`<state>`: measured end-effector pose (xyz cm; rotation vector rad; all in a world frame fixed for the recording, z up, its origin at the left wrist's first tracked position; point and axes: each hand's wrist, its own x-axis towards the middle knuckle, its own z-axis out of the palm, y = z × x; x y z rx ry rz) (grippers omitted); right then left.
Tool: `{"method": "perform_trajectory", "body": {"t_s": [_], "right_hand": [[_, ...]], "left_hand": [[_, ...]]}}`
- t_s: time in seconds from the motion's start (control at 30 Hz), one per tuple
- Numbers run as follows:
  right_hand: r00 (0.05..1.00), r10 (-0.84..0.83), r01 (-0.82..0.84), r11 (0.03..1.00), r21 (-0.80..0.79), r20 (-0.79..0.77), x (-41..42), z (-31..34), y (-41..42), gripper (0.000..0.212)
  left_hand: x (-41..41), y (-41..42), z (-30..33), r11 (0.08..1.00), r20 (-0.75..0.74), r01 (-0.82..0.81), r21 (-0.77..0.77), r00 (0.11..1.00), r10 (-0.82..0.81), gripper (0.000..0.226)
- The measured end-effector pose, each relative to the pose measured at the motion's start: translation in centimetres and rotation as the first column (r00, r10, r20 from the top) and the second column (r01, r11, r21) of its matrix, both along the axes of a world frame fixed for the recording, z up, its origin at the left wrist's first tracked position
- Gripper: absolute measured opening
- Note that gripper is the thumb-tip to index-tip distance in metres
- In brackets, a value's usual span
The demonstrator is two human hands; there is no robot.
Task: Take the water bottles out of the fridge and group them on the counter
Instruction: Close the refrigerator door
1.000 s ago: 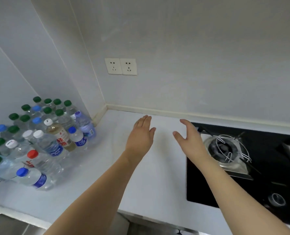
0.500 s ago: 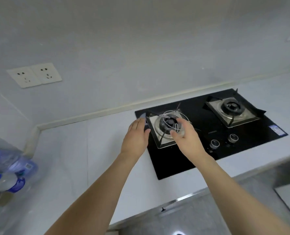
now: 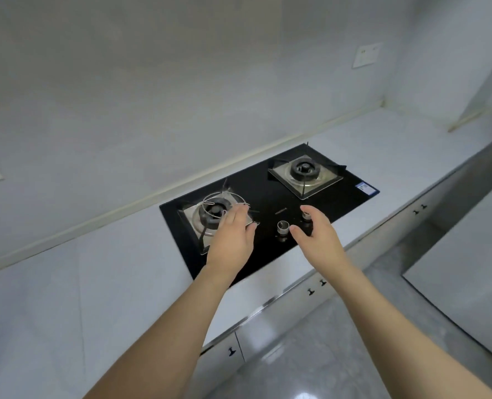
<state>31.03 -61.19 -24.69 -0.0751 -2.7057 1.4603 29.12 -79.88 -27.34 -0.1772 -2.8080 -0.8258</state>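
Both empty: left hand (image 3: 230,240) with fingers straight and together, tips over left burner (image 3: 214,211); right hand (image 3: 319,239) with fingers relaxed, slightly spread, tips by knobs (image 3: 282,226). Bottles out of view.

- One view only, from a camera worn on the person's head, looking forward and steeply down over a white stone counter (image 3: 124,283).
- It faces the pale wall behind a black glass two-burner gas hob (image 3: 268,203), tilted (the counter edge runs diagonally).
- It sits near: both bare forearms reach in from the bottom edge, the left hand (image 3: 232,240) and right hand (image 3: 318,240) mid-frame.
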Motion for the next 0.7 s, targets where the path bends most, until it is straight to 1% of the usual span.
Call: {"method": "perform_trajectory", "body": {"t_s": [0.17,0.37,0.53,0.7], "right_hand": [[1.000,-0.028,0.028,1.000,-0.010,-0.009,2.6,0.0,6.7,0.052],[0.998,-0.054,0.055,0.998,-0.016,0.010,6.1,-0.4,13.9,0.051],[0.998,-0.059,0.060,0.998,-0.017,0.024,8.0,-0.4,16.6,0.051],[0.995,-0.102,0.102,0.995,0.017,0.012,9.3,-0.2,18.7,0.051]], "left_hand": [[2.1,6.6,0.6,0.999,-0.022,0.033,-0.033,0.999,-0.034,0.047],[5.6,13.9,1.1,0.999,-0.028,0.034,-0.014,0.999,-0.035,0.047],[7.3,16.3,1.1,0.999,-0.032,0.025,-0.030,0.999,-0.026,0.047],[6.9,18.4,0.5,0.997,-0.019,0.074,-0.020,0.997,-0.074,0.048]]}}
